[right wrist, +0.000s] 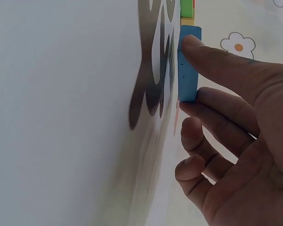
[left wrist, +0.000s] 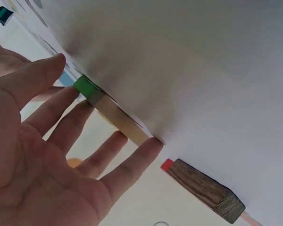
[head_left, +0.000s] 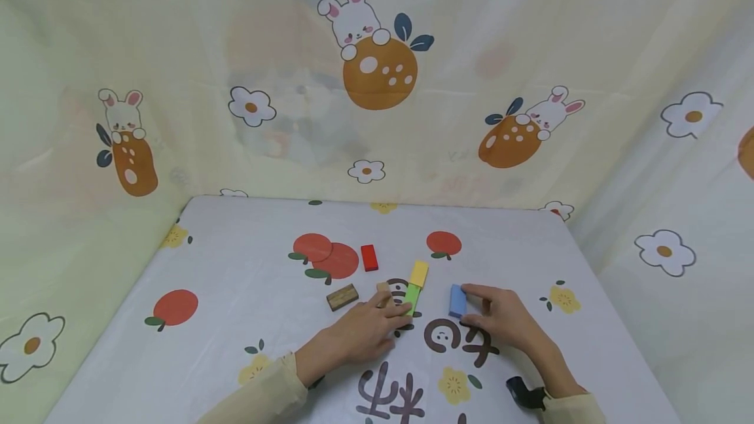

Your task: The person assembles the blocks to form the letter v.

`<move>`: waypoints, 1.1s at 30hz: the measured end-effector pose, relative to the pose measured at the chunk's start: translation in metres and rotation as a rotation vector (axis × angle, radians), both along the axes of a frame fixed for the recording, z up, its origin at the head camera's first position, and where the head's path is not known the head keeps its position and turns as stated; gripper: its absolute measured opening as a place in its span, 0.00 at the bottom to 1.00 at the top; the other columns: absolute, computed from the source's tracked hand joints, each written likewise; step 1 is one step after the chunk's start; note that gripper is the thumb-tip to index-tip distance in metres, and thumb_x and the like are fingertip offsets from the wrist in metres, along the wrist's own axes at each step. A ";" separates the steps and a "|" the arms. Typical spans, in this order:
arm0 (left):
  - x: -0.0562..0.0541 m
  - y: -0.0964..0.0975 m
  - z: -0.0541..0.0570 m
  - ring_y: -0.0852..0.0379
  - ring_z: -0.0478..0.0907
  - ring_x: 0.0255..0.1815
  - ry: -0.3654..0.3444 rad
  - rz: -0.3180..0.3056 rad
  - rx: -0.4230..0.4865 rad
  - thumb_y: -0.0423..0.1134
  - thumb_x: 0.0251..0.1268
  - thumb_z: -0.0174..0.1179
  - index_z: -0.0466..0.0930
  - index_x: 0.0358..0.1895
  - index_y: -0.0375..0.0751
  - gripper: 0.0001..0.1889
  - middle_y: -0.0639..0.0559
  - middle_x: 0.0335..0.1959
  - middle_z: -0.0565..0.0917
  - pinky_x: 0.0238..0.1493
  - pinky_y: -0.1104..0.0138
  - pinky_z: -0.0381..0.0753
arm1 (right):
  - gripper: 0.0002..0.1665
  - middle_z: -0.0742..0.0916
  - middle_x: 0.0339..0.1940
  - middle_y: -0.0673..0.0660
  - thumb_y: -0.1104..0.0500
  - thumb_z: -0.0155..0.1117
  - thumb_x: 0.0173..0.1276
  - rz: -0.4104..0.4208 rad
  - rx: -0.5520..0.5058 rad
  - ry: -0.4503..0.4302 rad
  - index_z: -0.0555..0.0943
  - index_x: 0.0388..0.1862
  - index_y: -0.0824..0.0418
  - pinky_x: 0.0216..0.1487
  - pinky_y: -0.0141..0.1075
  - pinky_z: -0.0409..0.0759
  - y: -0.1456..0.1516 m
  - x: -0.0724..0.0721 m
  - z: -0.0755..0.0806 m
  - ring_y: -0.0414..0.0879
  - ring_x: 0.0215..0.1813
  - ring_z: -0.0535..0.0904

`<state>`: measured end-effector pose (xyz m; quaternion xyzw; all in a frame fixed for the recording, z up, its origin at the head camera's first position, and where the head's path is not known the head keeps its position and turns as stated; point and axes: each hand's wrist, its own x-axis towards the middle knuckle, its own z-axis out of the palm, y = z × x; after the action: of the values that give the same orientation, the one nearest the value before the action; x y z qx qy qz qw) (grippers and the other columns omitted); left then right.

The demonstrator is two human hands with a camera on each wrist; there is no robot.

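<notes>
On the patterned tablecloth, my left hand (head_left: pixel 360 334) has its fingers spread and fairly straight. Its fingertips touch a green block (head_left: pixel 412 300) and a light wooden block (head_left: pixel 384 294), which the hand partly hides; both blocks also show in the left wrist view. A yellow block (head_left: pixel 419 273) meets the far end of the green one; I cannot tell whether it overlaps it. My right hand (head_left: pixel 505 317) pinches a blue block (head_left: pixel 457 301) by its ends between thumb and fingers. In the right wrist view the blue block (right wrist: pixel 188 70) stands close to the cloth.
A dark brown wooden block (head_left: pixel 342 297) lies left of the left hand, and a red block (head_left: pixel 369 258) lies farther back. Near the right wrist is a black strap-like object (head_left: pixel 524 394). Patterned curtains (head_left: pixel 283 149) rise behind and on both sides of the table.
</notes>
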<state>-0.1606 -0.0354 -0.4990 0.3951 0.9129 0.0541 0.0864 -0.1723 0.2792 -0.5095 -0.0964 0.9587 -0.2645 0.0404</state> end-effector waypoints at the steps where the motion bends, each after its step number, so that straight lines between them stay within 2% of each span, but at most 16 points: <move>1: 0.000 0.000 0.000 0.51 0.66 0.80 0.000 0.002 0.001 0.47 0.74 0.66 0.72 0.78 0.64 0.30 0.65 0.82 0.69 0.66 0.59 0.85 | 0.37 0.80 0.27 0.47 0.54 0.83 0.60 0.002 0.000 0.006 0.83 0.69 0.56 0.29 0.29 0.68 -0.001 -0.001 0.000 0.40 0.30 0.70; 7: 0.000 0.000 0.000 0.52 0.66 0.79 -0.005 0.005 0.002 0.48 0.74 0.66 0.72 0.78 0.64 0.31 0.65 0.82 0.69 0.65 0.59 0.85 | 0.39 0.82 0.27 0.46 0.52 0.84 0.59 0.002 -0.003 0.036 0.83 0.69 0.58 0.27 0.29 0.70 -0.005 -0.005 -0.002 0.38 0.30 0.70; 17: 0.000 0.000 0.000 0.50 0.66 0.81 -0.004 0.008 0.000 0.47 0.75 0.65 0.72 0.78 0.64 0.30 0.65 0.82 0.69 0.67 0.58 0.84 | 0.39 0.83 0.28 0.48 0.52 0.83 0.61 -0.044 -0.008 0.069 0.82 0.70 0.58 0.27 0.29 0.70 -0.015 -0.013 -0.004 0.42 0.33 0.71; 22: 0.000 0.000 -0.001 0.49 0.65 0.81 -0.006 0.007 0.004 0.47 0.75 0.65 0.72 0.78 0.64 0.30 0.65 0.82 0.69 0.68 0.56 0.83 | 0.39 0.83 0.28 0.49 0.52 0.84 0.59 -0.053 0.003 0.123 0.83 0.69 0.58 0.27 0.29 0.69 -0.019 -0.020 -0.007 0.43 0.32 0.71; 33: 0.000 -0.001 -0.001 0.50 0.65 0.81 0.000 -0.003 0.003 0.47 0.75 0.65 0.72 0.78 0.64 0.30 0.65 0.83 0.68 0.69 0.58 0.83 | 0.39 0.82 0.27 0.51 0.53 0.84 0.59 -0.067 0.001 0.163 0.82 0.69 0.59 0.27 0.29 0.69 -0.030 -0.033 -0.006 0.44 0.32 0.71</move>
<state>-0.1607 -0.0364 -0.4996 0.3968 0.9122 0.0552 0.0857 -0.2052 0.2493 -0.5160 -0.0856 0.9616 -0.2565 -0.0468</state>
